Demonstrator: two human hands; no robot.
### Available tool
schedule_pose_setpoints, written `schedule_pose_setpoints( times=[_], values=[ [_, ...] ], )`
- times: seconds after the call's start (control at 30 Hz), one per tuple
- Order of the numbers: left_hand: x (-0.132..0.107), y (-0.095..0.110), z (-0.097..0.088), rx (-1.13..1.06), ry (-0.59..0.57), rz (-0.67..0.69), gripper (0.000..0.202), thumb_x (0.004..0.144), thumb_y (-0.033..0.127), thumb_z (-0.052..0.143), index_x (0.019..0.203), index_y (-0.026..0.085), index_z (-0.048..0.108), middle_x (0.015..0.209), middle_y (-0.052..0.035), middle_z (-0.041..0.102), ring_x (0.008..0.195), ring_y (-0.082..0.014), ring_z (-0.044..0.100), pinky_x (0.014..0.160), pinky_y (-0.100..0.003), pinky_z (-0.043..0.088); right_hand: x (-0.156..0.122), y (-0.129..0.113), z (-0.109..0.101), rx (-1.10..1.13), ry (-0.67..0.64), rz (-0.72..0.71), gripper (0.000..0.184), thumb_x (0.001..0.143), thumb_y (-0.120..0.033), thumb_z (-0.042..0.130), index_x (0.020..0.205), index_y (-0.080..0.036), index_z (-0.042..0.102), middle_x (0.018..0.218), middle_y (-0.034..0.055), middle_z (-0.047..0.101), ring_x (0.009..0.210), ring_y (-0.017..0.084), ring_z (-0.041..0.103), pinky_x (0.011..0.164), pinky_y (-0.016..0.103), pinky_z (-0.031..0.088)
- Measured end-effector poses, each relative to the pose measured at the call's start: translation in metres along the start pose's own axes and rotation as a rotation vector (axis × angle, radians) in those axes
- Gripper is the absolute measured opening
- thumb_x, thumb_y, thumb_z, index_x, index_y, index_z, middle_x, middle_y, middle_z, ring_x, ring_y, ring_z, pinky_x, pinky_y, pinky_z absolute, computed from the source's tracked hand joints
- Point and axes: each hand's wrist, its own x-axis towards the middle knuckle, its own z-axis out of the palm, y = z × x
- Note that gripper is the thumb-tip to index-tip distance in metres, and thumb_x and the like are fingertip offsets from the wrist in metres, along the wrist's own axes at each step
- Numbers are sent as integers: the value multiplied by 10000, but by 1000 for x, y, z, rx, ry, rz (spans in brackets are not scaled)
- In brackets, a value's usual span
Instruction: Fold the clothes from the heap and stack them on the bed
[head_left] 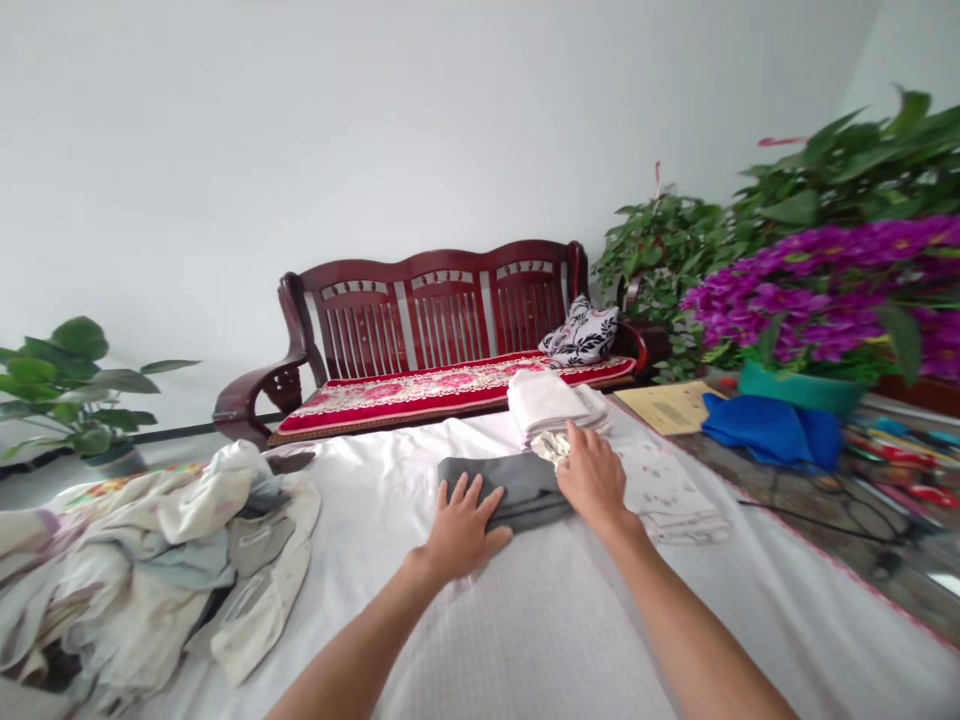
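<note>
A folded grey cloth (517, 478) lies on the white sheet (540, 620) in front of me. My left hand (459, 530) rests flat on the cloth's near left part, fingers spread and open. My right hand (592, 478) lies on the cloth's right end, fingers stretched toward a stack of folded white cloths (551, 402) just behind it. A folded patterned white cloth (671, 490) lies to the right of my right hand.
A heap of unfolded pale clothes (150, 570) lies at the left. A red wooden bench (442, 340) with a patterned pillow (581, 335) stands behind. At the right are a blue cloth (772, 430), a yellow paper (671, 405), purple flowers (832, 290) and green plants.
</note>
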Motion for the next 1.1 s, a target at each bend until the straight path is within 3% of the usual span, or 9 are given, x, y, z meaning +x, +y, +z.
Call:
schedule_pose_setpoints(
  times=[0.1,0.23,0.37,0.43,0.5,0.6,0.73,0.93,1.1],
  values=[
    [-4,1,16,17,36,-16,592,943,557,497,1493,343,441,1592,-111,376,1485,-387,261,1167,-667,137,-11,1,5,-116,1,-311,488,889,-176,510,1373,-200,562,1393,124,585,1284,291,494,1053,421,374],
    [-1,-13,12,-321,141,-88,390,978,433,470,1296,292,647,1464,-102,547,1441,-327,375,1191,-573,194,-20,18,23,-121,-153,-396,403,963,-272,430,1297,-199,644,1425,83,576,1392,291,385,1112,437,340],
    [4,-32,-2,-823,417,-531,465,864,297,643,1310,177,587,1390,-154,579,1358,-292,483,1138,-413,349,-20,26,30,-46,-158,-362,429,952,-232,403,1300,-214,652,1425,71,580,1382,281,401,1122,449,346],
    [8,-37,-9,-1051,400,-751,616,789,278,730,1355,158,518,1340,-162,607,1282,-286,554,1059,-361,423,-20,20,26,-41,-102,-345,415,942,-223,425,1281,-236,664,1424,74,582,1387,302,393,1139,507,306],
    [12,-38,-15,-1188,309,-852,620,722,260,788,1287,150,556,1179,-137,690,1149,-276,641,932,-313,492,-22,8,20,-43,-31,-353,412,934,-200,442,1280,-232,663,1448,84,561,1413,318,357,1165,548,240],
    [16,-38,-22,-1284,181,-876,329,691,228,780,992,150,671,825,-68,730,850,-248,709,692,-277,528,-29,-13,14,5,-64,-480,427,957,-189,409,1322,-186,631,1449,101,561,1424,289,362,1196,503,212],
    [21,-32,-31,-1433,84,-884,94,764,236,673,764,143,658,625,-32,669,550,-165,621,525,-254,491,-43,-29,23,59,-313,-547,452,992,-291,395,1375,-149,587,1417,133,589,1372,301,458,1153,512,306],
    [47,2,-49,-1542,139,-816,171,766,289,698,802,133,636,609,-20,641,525,-142,594,535,-251,500,-44,-18,20,66,-416,-525,467,957,-281,443,1385,-158,581,1458,148,546,1393,325,440,1153,525,299],
    [74,49,-59,-1534,157,-683,297,767,369,748,959,181,621,710,6,638,566,-117,585,486,-196,443,-36,0,8,299,-350,-350,369,838,-179,497,1124,-189,731,1108,130,747,1102,328,643,1007,484,418]
  ],
)
